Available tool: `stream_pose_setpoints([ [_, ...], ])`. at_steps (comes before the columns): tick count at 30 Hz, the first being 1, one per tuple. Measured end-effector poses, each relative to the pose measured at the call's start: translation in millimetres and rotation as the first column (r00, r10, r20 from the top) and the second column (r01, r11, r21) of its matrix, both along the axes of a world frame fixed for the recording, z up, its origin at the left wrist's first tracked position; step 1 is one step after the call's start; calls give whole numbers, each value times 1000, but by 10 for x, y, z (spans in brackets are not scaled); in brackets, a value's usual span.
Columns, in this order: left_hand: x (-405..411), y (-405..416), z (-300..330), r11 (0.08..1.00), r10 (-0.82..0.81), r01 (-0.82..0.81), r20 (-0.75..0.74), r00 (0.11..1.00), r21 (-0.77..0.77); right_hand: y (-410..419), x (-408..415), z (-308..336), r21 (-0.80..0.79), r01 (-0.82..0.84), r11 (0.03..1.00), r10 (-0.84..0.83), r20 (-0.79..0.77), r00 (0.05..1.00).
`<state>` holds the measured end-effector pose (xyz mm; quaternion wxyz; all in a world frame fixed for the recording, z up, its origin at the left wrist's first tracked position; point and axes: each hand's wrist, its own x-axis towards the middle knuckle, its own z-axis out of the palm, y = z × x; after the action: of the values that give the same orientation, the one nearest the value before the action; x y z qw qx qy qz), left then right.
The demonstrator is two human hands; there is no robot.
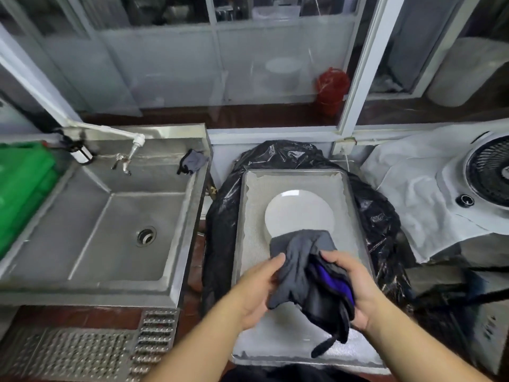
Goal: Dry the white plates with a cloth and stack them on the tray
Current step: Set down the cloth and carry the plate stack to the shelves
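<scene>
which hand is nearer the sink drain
Left. The left hand grips the grey cloth on the side toward the sink drain; the right hand grips it farther away.

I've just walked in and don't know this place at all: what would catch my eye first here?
Probably the two hands low in the middle: the left hand and right hand both grip a crumpled grey cloth with a purple lining. Just beyond them a white plate lies on a metal tray that rests on black plastic sheeting. To the left is a steel sink, and a red net bag stands out behind the glass.
</scene>
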<state>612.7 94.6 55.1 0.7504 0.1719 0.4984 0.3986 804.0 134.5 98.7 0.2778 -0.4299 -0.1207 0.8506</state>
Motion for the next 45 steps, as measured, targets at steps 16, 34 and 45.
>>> stream_pose_setpoints([
  [16,-155,-586,61,952,302,-286,-468,830,107,-254,69,-559,172,-396,902,322,342,883],
  [34,-2014,-965,-466,865,387,-476,-391,835,-162,-82,-2112,-1051,261,-628,733,306,698,647],
  [45,-3011,-770,-1054,940,43,-288,-772,635,-185,-139,-2998,-1570,101,-741,664,356,828,433],
])
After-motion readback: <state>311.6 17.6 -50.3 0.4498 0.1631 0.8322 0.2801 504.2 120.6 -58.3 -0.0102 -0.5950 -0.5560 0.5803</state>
